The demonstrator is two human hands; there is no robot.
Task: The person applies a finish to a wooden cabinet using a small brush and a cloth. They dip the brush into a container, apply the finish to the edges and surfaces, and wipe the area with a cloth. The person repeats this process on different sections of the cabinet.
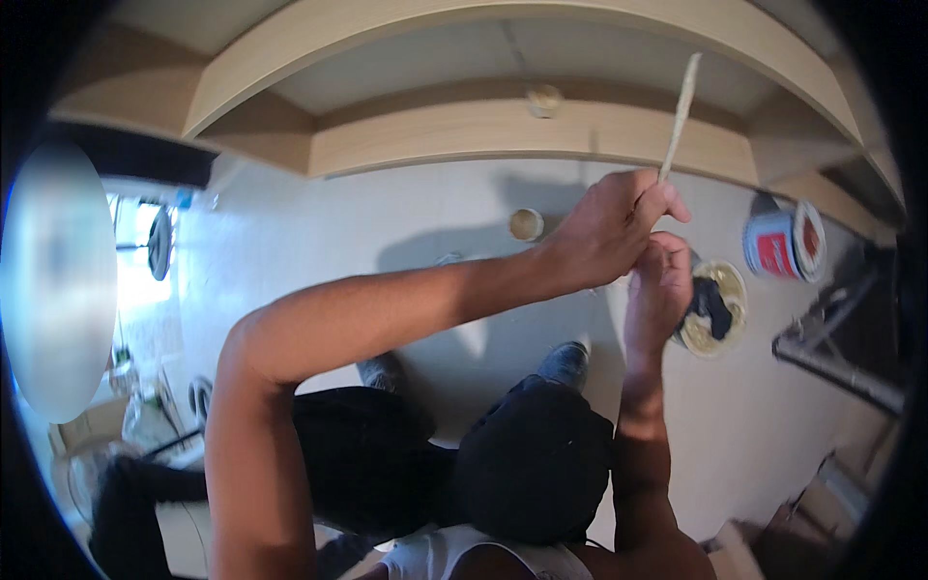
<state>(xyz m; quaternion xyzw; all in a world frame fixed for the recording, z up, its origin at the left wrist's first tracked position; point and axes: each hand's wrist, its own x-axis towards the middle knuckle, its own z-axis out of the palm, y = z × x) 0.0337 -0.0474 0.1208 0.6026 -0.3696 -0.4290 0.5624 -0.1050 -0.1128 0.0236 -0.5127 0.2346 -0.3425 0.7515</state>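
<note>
My left hand (609, 228) is closed, with its thumb and fingers pinching a thin, pale, slightly uneven strip (682, 111). The strip rises from the fingertips toward the wooden shelving; its exact kind is unclear. Just below, my right hand (663, 285) has its fingers curled in close to the left hand. Whatever those curled fingers may hold is hidden. Beside the right hand, on the floor, stands an open tub (735, 280) of pale paste with a dark cloth-like thing (711, 307) in it.
Pale wooden shelving (454, 135) spans the far side. A small round container (544, 100) is on it, and another round tub (526, 224) stands on the floor. At right are a white-and-red bucket (785, 244) and a black metal frame (841, 348). My bent knee (536, 464) is below.
</note>
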